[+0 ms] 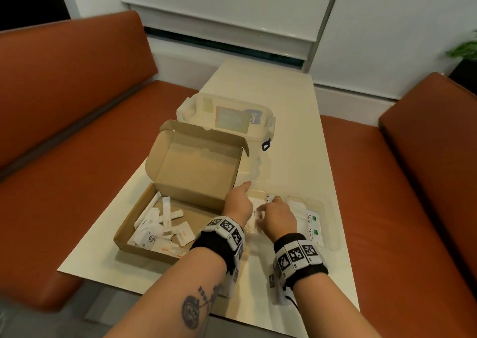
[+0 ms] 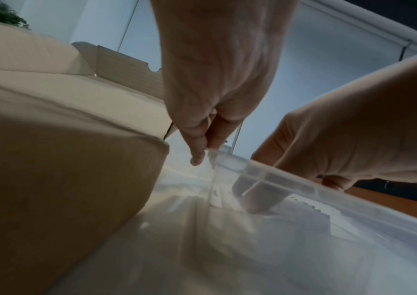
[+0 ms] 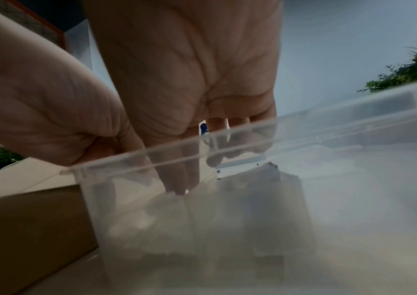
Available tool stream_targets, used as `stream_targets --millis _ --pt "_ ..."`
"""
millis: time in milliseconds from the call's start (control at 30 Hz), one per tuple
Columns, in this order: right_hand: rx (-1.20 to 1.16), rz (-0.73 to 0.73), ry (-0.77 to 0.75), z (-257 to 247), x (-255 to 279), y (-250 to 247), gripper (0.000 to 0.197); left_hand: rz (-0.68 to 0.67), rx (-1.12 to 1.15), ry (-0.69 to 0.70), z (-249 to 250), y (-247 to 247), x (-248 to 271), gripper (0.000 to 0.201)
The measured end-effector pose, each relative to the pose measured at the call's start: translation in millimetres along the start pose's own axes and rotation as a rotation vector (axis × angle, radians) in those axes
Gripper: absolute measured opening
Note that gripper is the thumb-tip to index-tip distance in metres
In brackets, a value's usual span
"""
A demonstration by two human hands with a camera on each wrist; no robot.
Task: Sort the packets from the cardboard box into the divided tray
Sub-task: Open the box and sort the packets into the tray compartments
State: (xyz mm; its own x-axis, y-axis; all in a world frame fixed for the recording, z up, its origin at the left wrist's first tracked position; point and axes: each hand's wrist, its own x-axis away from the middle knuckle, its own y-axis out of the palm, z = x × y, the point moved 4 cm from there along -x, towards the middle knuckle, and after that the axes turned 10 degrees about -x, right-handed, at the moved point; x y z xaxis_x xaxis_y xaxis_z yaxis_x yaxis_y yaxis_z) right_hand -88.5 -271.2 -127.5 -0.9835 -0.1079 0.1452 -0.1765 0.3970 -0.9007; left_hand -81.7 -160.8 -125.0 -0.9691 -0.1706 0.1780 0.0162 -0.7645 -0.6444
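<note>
While packets remain in cardboard box, sorting incomplete. Both hands, left hand and right hand, inside divided tray; grasp indiscernible.

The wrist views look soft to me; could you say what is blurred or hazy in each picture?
Head view: sharp centrally, edges bowed by the wide lens. Left wrist view: the cardboard box looms blurred and shadowed. Right wrist view: the divided tray hazes everything behind its translucent wall.
</note>
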Motion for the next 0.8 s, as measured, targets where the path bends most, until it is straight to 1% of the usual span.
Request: stream_targets --millis 67,233,300,367,467,533,600,667,733,800 --pt "-0.032 0.0 0.01 3 -1 2 0.029 0.0 0.018 -0.004 1 -1 1 0.067" --pt "-0.171 -0.009 0.003 8 2 1 0.037 -0.013 0.034 -0.017 4 -3 2 0.066" --pt "-0.256 0.04 -0.017 9 4 -6 0.037 -0.026 0.056 -0.021 6 -4 3 0.065" --pt "-0.351 0.112 -0.035 9 6 -16 0.035 -0.03 0.077 0.007 11 -5 6 0.062" --pt "-0.512 0.222 -0.06 6 9 -32 0.023 -0.049 0.144 0.091 25 -11 15 0.049" --pt "-0.598 0.249 -0.091 -4 12 -38 0.016 -0.056 0.23 0.121 32 -20 21 0.038" --pt "-0.644 0.235 -0.138 -22 16 -38 0.008 0.005 0.312 0.114 33 -42 26 0.029" --pt "-0.663 0.183 -0.202 -46 23 -34 0.004 0.128 0.327 0.078 21 -73 29 0.024" --pt "-0.684 0.089 -0.257 -73 30 -23 0.006 0.263 0.272 0.012 -2 -106 29 0.022" --pt "-0.636 -0.056 -0.29 -99 37 -7 0.013 0.368 0.223 -0.096 -32 -138 31 0.021"
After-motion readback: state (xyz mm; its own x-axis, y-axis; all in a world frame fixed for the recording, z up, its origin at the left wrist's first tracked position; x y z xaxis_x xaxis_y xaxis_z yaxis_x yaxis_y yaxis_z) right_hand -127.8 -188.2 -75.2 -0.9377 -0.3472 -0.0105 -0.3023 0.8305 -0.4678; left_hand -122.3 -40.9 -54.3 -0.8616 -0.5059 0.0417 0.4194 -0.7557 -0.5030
